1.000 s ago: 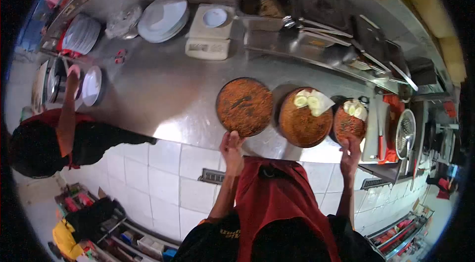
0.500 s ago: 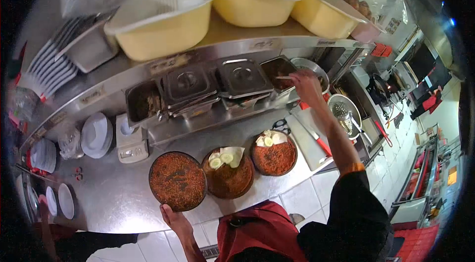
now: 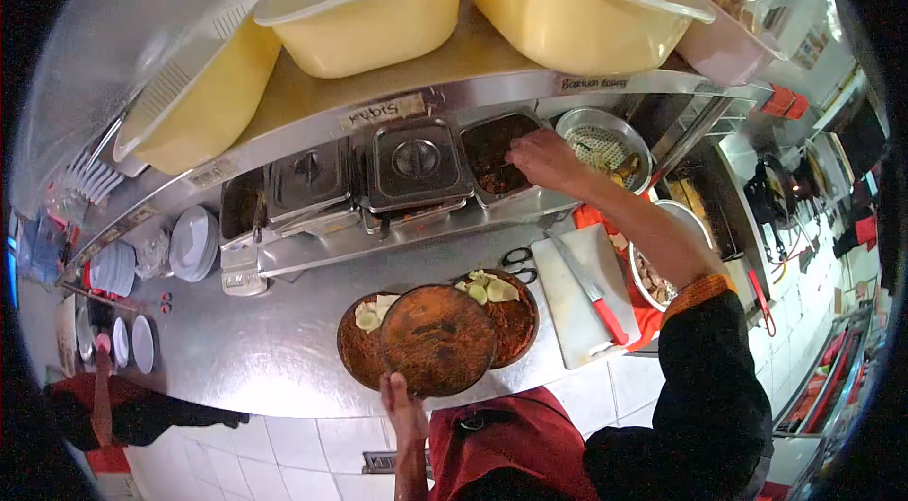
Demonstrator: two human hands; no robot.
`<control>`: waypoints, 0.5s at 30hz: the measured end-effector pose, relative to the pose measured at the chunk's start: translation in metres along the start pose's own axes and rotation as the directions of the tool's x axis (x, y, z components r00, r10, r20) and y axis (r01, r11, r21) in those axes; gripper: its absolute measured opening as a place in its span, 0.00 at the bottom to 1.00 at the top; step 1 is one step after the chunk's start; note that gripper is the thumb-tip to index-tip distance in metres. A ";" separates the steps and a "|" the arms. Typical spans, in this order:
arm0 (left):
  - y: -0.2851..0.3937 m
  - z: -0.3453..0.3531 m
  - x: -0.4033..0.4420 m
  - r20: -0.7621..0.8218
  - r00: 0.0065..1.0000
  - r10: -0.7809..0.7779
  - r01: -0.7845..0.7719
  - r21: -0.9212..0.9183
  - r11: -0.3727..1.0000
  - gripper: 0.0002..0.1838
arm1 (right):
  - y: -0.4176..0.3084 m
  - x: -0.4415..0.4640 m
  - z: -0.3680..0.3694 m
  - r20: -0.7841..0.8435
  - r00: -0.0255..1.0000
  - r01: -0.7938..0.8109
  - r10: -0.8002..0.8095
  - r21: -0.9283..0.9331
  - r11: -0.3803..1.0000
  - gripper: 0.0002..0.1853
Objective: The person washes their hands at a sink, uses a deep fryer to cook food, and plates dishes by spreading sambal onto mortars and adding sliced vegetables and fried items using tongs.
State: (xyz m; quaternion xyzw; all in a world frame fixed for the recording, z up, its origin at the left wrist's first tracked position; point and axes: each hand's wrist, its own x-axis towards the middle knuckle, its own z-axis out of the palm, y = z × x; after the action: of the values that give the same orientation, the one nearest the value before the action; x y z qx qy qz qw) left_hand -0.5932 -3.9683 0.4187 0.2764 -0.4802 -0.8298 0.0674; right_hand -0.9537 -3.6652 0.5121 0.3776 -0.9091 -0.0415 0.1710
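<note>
My left hand (image 3: pixel 402 406) grips the near-left rim of a round dark dish (image 3: pixel 438 340) with a reddish-brown paste spread over it. That dish is lifted and partly covers two similar dishes on the counter. The left dish (image 3: pixel 359 354) and the right dish (image 3: pixel 515 326) each carry red paste with pale slices and white pieces. Over a steel food pan (image 3: pixel 497 181) of dark red food, my right hand (image 3: pixel 544 160) is closed in a pinch. It holds a thin utensil that is mostly hidden by the fingers.
Lidded pans (image 3: pixel 419 165) line the back, beneath a shelf of yellow tubs (image 3: pixel 369 18). To the right are a cutting board (image 3: pixel 572 312), a red-handled knife (image 3: pixel 610 321), black scissors (image 3: pixel 518 260) and a colander (image 3: pixel 605 146). Another person's arm (image 3: pixel 101 397) shows at lower left.
My left hand has brought its dish rightward, over the other two dishes. My right hand has shifted to the pan's near-right side, still pinching the utensil. The view has turned.
</note>
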 end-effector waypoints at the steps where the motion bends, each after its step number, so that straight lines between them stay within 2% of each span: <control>1: 0.001 0.013 -0.002 0.083 0.997 0.003 -0.002 -0.018 1.000 0.28 | -0.004 0.000 -0.008 0.010 0.999 0.044 -0.045 0.037 0.998 0.07; 2: -0.009 0.015 -0.002 0.054 0.997 -0.060 0.060 0.004 0.998 0.32 | -0.006 0.002 -0.020 0.095 0.994 0.039 -0.045 0.065 0.997 0.07; 4: -0.027 0.022 -0.006 0.051 0.997 0.051 -0.062 0.240 0.969 0.33 | -0.005 0.013 -0.035 0.275 0.959 0.029 -0.061 0.119 0.992 0.08; 6: -0.025 0.040 -0.012 0.072 0.997 -0.011 -0.003 0.195 0.981 0.37 | 0.026 0.017 -0.001 0.334 0.917 0.107 -0.219 0.323 0.940 0.08; 7: -0.015 0.052 -0.009 0.099 0.988 -0.114 0.111 0.031 0.993 0.42 | 0.019 0.030 -0.025 0.340 0.854 0.247 -0.394 0.402 0.882 0.11; 8: -0.022 0.052 -0.008 0.060 0.988 -0.143 0.135 0.124 0.983 0.37 | 0.026 0.034 -0.016 0.397 0.852 0.132 -0.341 0.468 0.874 0.11; 9: -0.034 0.047 -0.007 0.014 0.984 -0.179 0.172 0.212 0.962 0.35 | 0.034 0.025 -0.016 0.482 0.850 -0.082 -0.213 0.520 0.850 0.12; 10: -0.051 0.040 0.002 0.087 0.974 -0.209 0.201 0.094 0.975 0.42 | 0.041 0.019 -0.018 0.567 0.820 -0.316 -0.076 0.560 0.766 0.12; 11: -0.036 0.053 -0.002 0.107 0.968 -0.226 0.212 0.122 0.970 0.37 | 0.047 0.011 -0.021 0.631 0.774 -0.500 0.043 0.568 0.654 0.13; 12: -0.046 0.051 0.006 0.183 0.978 -0.099 0.065 0.184 0.981 0.30 | 0.051 0.004 -0.026 0.672 0.727 -0.620 0.141 0.552 0.558 0.14; 13: -0.046 0.058 0.007 0.188 0.977 0.101 -0.133 0.164 0.977 0.23 | 0.054 -0.001 -0.032 0.692 0.686 -0.697 0.224 0.537 0.476 0.15; 15: -0.055 0.061 0.011 0.195 0.981 -0.022 0.032 -0.047 0.998 0.19 | 0.032 -0.004 -0.060 0.679 0.595 -0.787 0.430 0.384 0.482 0.14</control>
State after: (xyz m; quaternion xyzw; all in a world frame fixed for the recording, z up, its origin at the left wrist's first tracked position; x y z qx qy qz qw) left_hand -0.6261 -3.8973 0.3919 0.1987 -0.4600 -0.8653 0.0158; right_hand -0.9519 -3.6366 0.5738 0.0227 -0.9454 0.2497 -0.2084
